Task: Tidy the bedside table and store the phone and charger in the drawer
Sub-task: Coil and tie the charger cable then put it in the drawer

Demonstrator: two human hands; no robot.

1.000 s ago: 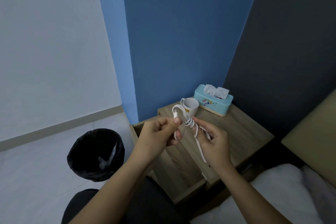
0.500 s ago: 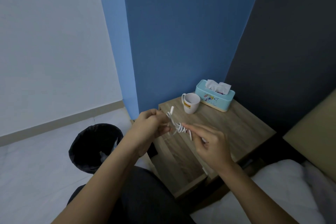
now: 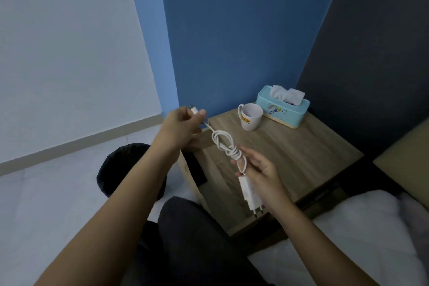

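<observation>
A white charger with a coiled, knotted cable hangs in the air between my hands, over the front left of the wooden bedside table. My left hand pinches the cable's plug end, raised to the left of the table. My right hand holds the cable just above the adapter block, whose two pins point down. The open drawer shows as a dark gap under the table's left edge, mostly hidden by my left arm. No phone is visible.
A white mug and a light blue tissue box stand at the back of the table. A black bin sits on the floor to the left. White bedding lies at lower right, my dark-trousered leg below.
My left hand has pulled the cable's plug end up and to the left, stretching the coil out. The adapter has dropped into view below my right hand.
</observation>
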